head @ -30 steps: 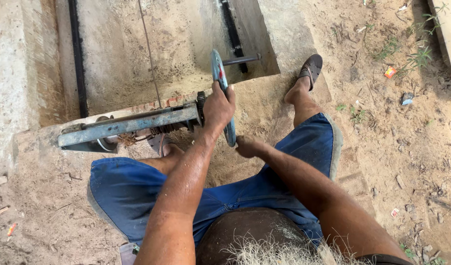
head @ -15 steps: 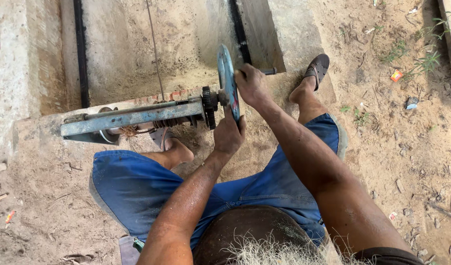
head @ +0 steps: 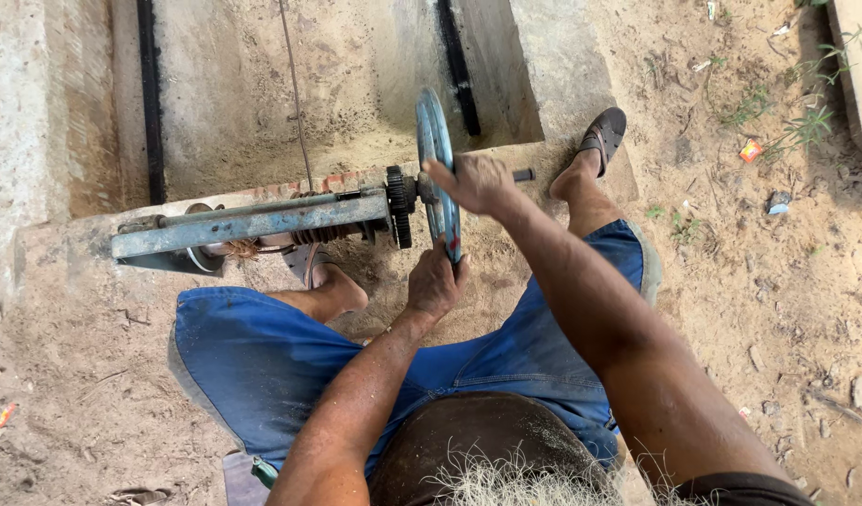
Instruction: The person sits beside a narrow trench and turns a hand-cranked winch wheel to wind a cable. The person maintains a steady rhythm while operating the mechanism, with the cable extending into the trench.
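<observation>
A blue metal handwheel [head: 432, 141] stands edge-on at the end of a blue steel beam [head: 248, 223], beside a black gear [head: 399, 204]. My right hand [head: 476, 183] grips the wheel's rim near its middle height, fingers wrapped over it. My left hand [head: 437, 279] holds the lower rim from below. A short black handle [head: 524, 174] sticks out to the right of the wheel. My legs in blue shorts [head: 262, 361] straddle the mechanism, feet in sandals.
A concrete channel [head: 356, 84] with two black vertical rails lies beyond the wheel. A thin cable [head: 296, 103] runs up from the beam. Sandy ground with litter and weeds spreads to the right; a pale slab [head: 857, 66] sits top right.
My right hand has come up onto the upper rim of the wheel and my left hand has slid down to the lower rim; the wheel has turned.
</observation>
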`<state>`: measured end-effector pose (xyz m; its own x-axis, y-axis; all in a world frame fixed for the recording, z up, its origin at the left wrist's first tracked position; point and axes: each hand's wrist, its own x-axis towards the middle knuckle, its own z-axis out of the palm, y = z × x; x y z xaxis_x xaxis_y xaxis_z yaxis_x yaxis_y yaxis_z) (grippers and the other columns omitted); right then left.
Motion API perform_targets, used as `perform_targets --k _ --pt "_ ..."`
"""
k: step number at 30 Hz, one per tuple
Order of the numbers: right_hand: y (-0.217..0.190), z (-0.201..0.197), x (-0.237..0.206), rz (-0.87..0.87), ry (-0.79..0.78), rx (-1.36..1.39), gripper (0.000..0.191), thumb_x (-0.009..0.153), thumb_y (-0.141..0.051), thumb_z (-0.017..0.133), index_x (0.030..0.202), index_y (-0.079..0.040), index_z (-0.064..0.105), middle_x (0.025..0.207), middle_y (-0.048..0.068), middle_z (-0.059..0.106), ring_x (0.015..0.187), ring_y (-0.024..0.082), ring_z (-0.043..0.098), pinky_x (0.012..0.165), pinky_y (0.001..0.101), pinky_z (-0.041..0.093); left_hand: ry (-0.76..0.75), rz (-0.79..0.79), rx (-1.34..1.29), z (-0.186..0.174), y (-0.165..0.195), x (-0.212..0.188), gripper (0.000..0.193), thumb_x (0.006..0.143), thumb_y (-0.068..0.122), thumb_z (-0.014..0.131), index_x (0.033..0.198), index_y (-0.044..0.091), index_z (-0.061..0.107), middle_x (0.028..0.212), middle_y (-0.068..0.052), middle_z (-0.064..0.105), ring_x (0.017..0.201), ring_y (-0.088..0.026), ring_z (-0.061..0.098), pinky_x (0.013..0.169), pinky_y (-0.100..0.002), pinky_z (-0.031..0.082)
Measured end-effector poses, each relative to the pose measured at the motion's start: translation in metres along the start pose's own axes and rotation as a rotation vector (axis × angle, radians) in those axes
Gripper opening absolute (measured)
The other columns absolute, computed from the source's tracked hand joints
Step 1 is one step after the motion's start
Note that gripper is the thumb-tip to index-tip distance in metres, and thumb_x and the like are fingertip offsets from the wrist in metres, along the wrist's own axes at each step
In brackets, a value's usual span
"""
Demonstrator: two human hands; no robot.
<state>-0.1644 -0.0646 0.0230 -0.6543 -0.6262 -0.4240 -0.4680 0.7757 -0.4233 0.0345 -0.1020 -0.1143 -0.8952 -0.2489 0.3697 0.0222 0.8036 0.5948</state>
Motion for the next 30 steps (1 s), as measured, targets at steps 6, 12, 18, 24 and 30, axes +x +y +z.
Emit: perform_targets --k 6,12,18,24,30 --pt "0.008 0.035 -0.039 -0.123 0.080 -0.091 0.086 0.095 -0.078 0.032 0.123 -0.003 0.064 0.080 0.010 0.077 0.063 0.017 0.072 0.064 0.0397 0.061 -0.062 -0.124 -0.541 -0.036 0.020 0.018 0.057 0.107 0.054 0.039 0.142 0.009 0.046 0.089 -0.005 0.061 0.072 -0.014 0.064 0.058 -0.033 0.062" --pt "0.004 0.047 -0.053 -0.150 0.006 0.003 0.081 0.099 -0.077 0.039 0.134 -0.008 0.061 0.102 0.014 0.076 0.098 0.028 0.074 0.087 0.0474 0.059 0.094 -0.130 -0.442 -0.063 0.014 0.040 0.078 0.115 0.059 0.036 0.153 -0.009 0.033 0.144 -0.030 0.051 0.117 -0.031 0.066 0.090 -0.046 0.062" --pt "0.009 0.048 -0.062 -0.168 -0.049 -0.144 0.070 0.093 -0.071 0.051 0.127 -0.011 0.059 0.099 0.015 0.076 0.098 0.033 0.075 0.096 0.0523 0.052 0.232 -0.254 -0.495 -0.061 -0.006 0.062 0.068 0.115 0.052 0.039 0.154 -0.004 0.042 0.164 -0.033 0.032 0.146 -0.046 0.046 0.118 -0.056 0.046" --pt "0.013 0.049 -0.065 -0.221 -0.044 -0.151 0.070 0.092 -0.070 0.055 0.125 -0.008 0.056 0.094 0.015 0.077 0.096 0.036 0.074 0.096 0.0541 0.047 0.090 -0.351 -0.234 -0.071 -0.009 0.140 0.064 0.111 0.042 0.045 0.154 -0.005 0.039 0.140 -0.021 0.065 0.124 -0.032 0.067 0.105 -0.050 0.054" --pt "0.015 0.059 -0.068 -0.233 -0.058 -0.129 0.071 0.092 -0.071 0.057 0.122 -0.007 0.057 0.090 0.015 0.076 0.095 0.034 0.074 0.105 0.0548 0.041 -0.223 -0.641 -0.205 -0.080 -0.001 0.206 0.057 0.108 0.050 0.047 0.132 -0.001 0.053 0.095 -0.018 0.072 0.061 -0.025 0.068 0.055 -0.042 0.055"
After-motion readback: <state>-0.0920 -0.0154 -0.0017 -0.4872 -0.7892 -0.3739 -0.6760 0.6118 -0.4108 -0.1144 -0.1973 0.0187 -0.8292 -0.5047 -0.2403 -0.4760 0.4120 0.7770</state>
